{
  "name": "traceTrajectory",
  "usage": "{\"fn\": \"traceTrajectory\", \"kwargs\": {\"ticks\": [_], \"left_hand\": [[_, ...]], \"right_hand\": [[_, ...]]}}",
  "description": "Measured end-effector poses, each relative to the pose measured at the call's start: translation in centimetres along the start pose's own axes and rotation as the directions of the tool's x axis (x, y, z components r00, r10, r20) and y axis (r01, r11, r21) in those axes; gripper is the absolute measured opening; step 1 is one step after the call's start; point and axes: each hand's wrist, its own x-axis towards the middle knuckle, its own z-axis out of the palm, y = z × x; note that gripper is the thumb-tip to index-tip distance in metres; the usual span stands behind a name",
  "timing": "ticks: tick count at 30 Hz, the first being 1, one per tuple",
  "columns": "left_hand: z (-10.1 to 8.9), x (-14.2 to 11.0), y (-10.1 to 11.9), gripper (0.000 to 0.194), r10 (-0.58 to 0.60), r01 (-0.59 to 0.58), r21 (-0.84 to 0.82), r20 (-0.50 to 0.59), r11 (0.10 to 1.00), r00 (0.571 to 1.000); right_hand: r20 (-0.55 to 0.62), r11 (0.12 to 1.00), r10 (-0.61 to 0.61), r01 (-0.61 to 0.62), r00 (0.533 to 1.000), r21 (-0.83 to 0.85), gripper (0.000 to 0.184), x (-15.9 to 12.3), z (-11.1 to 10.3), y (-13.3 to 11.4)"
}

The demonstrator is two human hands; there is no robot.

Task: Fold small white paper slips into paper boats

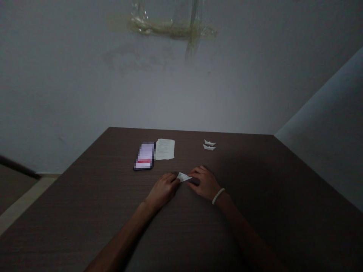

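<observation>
A small white piece of folded paper (183,177), pointed at its right end, is low over the middle of the table. My left hand (164,187) is closed on its left end, thumb and fingers together. At the pointed right end, my right hand (204,183) grips the tip with bent fingers, its thumb a little apart below. A pale beaded bracelet circles my right wrist. Beyond my right hand lie two small folded paper boats (209,146), one just behind the other.
A phone (145,155) with a lit, blurred screen lies on the dark wooden table (181,234), left of centre. Beside it is a stack of white paper sheets (165,149) with faint print. A grey wall (181,94) rises behind the table's far edge.
</observation>
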Motion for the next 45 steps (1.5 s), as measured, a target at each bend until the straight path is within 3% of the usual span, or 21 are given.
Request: {"fn": "traceTrajectory", "kwargs": {"ticks": [8, 23, 45], "left_hand": [[0.3, 0.7, -0.3, 0.021, 0.01, -0.01, 0.02, 0.003, 1.0, 1.0], [1.1, 0.6, -0.4, 0.016, -0.081, 0.067, -0.121, -0.114, 0.99, 0.99], [1.2, 0.3, -0.5, 0.021, 0.028, -0.022, 0.048, -0.137, 0.999, 0.99]], "right_hand": [[-0.091, 0.999, 0.034, -0.033, 0.995, 0.01, 0.013, -0.3, 0.5, 0.5], [-0.072, 1.0, 0.013, -0.013, 0.997, -0.007, 0.01, -0.4, 0.8, -0.1], [-0.127, 0.999, 0.024, -0.029, 0.992, -0.032, 0.01, -0.5, 1.5, -0.5]]}}
